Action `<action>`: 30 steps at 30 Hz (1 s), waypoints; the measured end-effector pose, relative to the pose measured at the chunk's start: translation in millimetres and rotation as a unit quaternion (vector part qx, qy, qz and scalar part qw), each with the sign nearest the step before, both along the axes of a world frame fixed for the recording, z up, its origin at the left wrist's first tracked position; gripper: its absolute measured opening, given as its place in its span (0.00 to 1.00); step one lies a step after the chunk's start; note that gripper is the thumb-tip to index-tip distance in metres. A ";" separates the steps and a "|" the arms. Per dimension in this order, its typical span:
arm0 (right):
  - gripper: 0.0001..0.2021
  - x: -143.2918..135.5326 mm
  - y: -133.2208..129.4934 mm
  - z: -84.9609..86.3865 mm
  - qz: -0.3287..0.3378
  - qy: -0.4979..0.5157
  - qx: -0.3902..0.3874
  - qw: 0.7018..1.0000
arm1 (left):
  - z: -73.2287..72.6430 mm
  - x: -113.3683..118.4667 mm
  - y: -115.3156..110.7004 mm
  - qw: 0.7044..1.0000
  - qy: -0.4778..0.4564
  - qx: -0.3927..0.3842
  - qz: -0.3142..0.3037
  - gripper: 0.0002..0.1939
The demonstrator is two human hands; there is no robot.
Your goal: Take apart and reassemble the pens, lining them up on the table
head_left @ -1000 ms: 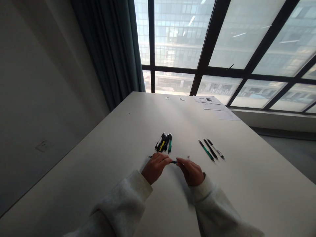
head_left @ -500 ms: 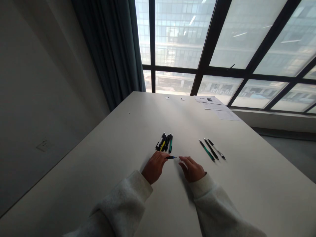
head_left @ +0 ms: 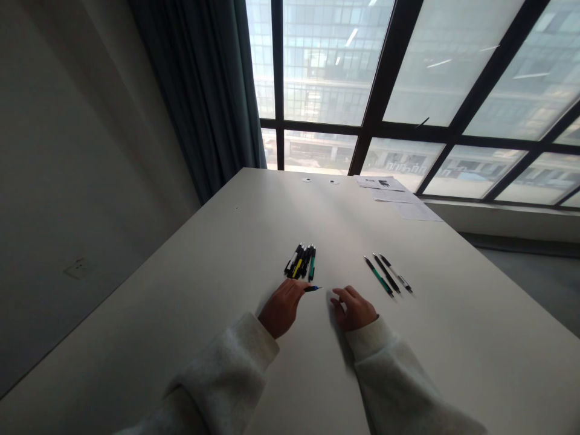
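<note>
My left hand (head_left: pixel 280 307) is closed around a dark pen (head_left: pixel 311 289) with a bit of blue near its front. The pen's thin tip points right, and the rest is hidden under my fingers. Across a small gap, my right hand (head_left: pixel 356 308) hovers low with its fingers curled towards the thumb. Whatever those fingers may hold is too small or hidden to make out. Just beyond my left hand lies a bunch of several pens (head_left: pixel 300 261), mostly black with white, yellow and green parts. Right of my right hand are a green pen (head_left: pixel 379 277), a black pen (head_left: pixel 386 273) and a clear-barrelled pen (head_left: pixel 396 273).
The white table (head_left: pixel 203 272) runs up to the window (head_left: pixel 326 66). Printed sheets of paper (head_left: pixel 394 194) lie at its far right corner. Two small white pieces (head_left: pixel 307 180) sit near the far edge. A dark curtain (head_left: pixel 212 90) hangs at left.
My right hand has drawn slightly away from the pen's tip, and its fingers are more curled. My left hand still holds the pen in nearly the same place.
</note>
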State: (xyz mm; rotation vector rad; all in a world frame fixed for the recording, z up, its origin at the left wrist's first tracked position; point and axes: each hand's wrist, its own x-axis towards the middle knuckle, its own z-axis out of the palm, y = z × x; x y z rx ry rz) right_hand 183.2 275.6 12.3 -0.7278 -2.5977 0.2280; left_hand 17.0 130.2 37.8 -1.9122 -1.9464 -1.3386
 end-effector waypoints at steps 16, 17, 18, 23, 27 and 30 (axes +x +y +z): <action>0.08 -4.3 1.8 0.6 0.066 0.033 -0.017 0.997 | -1.2 1.3 1.9 1.000 0.003 -0.021 -0.002 0.09; 0.08 -4.2 1.1 0.9 0.085 0.071 -0.028 0.994 | -1.4 1.4 2.0 1.000 0.004 -0.018 -0.003 0.09; 0.08 -4.0 0.2 1.4 0.100 0.102 -0.038 0.989 | -1.5 1.6 2.0 1.000 0.006 -0.016 -0.004 0.09; 0.05 -2.9 -3.8 5.9 0.145 0.186 -0.049 0.971 | -0.6 2.1 1.7 1.000 0.016 -0.011 -0.020 0.09; 0.09 -2.4 -3.4 9.8 0.185 0.236 -0.042 0.953 | -0.1 1.6 1.6 0.999 0.027 -0.004 -0.020 0.09; 0.11 -1.8 -2.0 11.5 0.195 0.233 -0.031 0.952 | -0.9 1.3 1.8 0.999 0.035 -0.004 -0.016 0.08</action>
